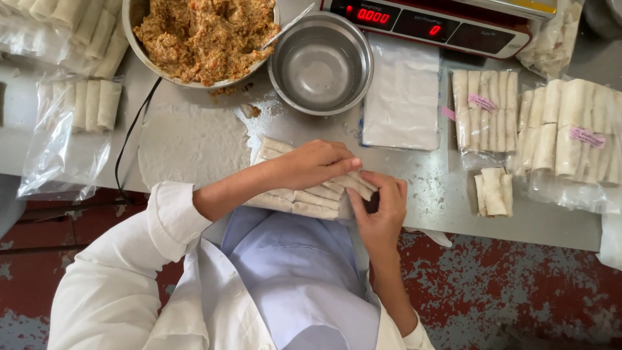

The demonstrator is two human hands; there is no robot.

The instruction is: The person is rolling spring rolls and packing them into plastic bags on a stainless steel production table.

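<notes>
My left hand [310,163] lies over a row of pale uncooked spring rolls [295,199] near the front edge of the metal table [194,139], its fingertips pinching one roll [360,184]. My right hand [382,210] meets it from below and grips the same roll's end, with the other rolls side by side under my left wrist. Whether a clear bag is around them I cannot tell.
A big bowl of orange-brown filling [204,35] and an empty steel bowl [321,65] stand behind. A stack of white wrappers [402,97] lies right of them, below a scale [440,23]. Bagged rolls [486,110] [573,133] lie right, loose rolls [494,192] nearer, more bags [78,110] left.
</notes>
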